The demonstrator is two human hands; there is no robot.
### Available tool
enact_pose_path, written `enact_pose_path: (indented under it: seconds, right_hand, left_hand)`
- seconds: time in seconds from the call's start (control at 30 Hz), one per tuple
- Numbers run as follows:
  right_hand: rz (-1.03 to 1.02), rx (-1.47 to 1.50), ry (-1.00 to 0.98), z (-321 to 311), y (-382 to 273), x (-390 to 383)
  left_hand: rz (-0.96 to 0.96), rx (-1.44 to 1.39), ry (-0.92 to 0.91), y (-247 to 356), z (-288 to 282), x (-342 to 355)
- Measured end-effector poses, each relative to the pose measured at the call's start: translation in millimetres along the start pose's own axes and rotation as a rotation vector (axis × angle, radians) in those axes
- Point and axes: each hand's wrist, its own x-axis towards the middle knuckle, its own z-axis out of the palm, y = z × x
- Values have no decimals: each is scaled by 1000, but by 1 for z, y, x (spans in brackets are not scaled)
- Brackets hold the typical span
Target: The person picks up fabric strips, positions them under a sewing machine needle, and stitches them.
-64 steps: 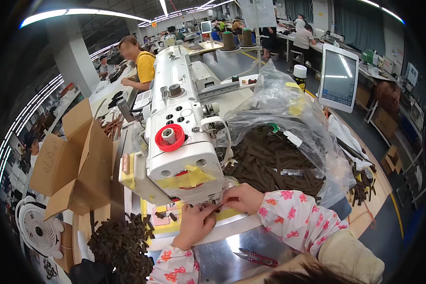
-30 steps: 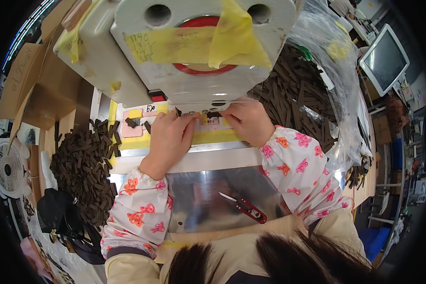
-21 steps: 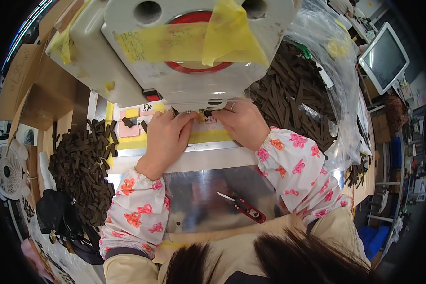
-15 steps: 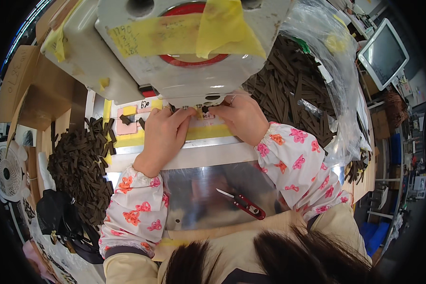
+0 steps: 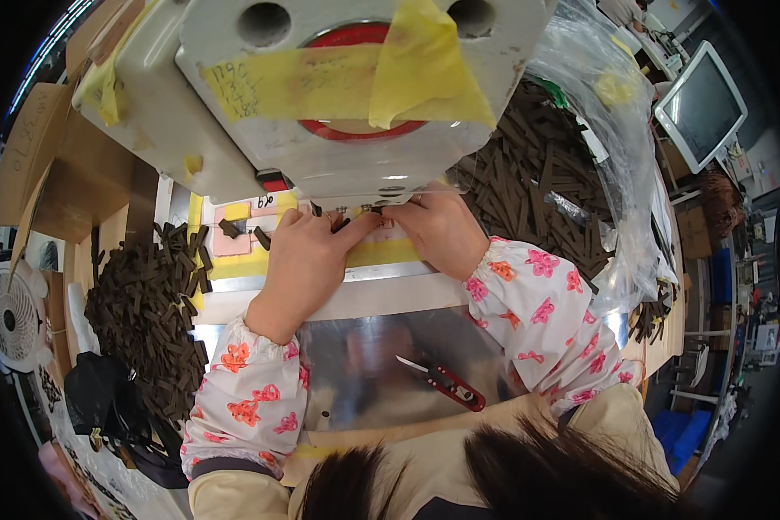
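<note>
Both hands work under the front of a large white sewing machine head [image 5: 338, 165]. My left hand [image 5: 306, 260] has its fingers bent, with the index finger and thumb reaching toward the right hand. Opposite it, my right hand [image 5: 442, 232] pinches at the same spot, its fingertips pressed together. Between the fingertips shows a small dark brown strip [image 5: 376, 209], partly hidden by the fingers and the machine. Left of my left hand, a few loose dark strips [image 5: 262, 237] lie on the pink and yellow taped plate [image 5: 232, 244].
A heap of short dark strips [image 5: 143, 312] lies at the left. Longer strips [image 5: 537, 173] fill a clear plastic bag [image 5: 633, 173] at the right. Red-handled thread snips [image 5: 455, 387] rest on the metal plate [image 5: 355, 381] before me. A cardboard box [image 5: 78, 186] stands far left.
My left thumb and fingers have moved slightly to the right, closer to the right fingertips. The dark strip between them is now more covered. The view has shifted a little.
</note>
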Motion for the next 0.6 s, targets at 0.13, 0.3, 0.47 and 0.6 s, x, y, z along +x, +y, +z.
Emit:
enact_pose_path:
  seconds: [0.13,0.3,0.47,0.6]
  right_hand:
    - [32,25,-9,0,-1,-1]
    - [20,-112,-77,-5,-2,2]
    - [-43,-177,-27,-4,-2,9]
    - [-38,-180,-36,-14,-9,9]
  left_hand:
    - [-30,23,6,2,0,1]
    - [-3,30,33,-6,9,5]
    - [10,-105,173,-14,1,5]
    - [37,-131,213,-10,2,3]
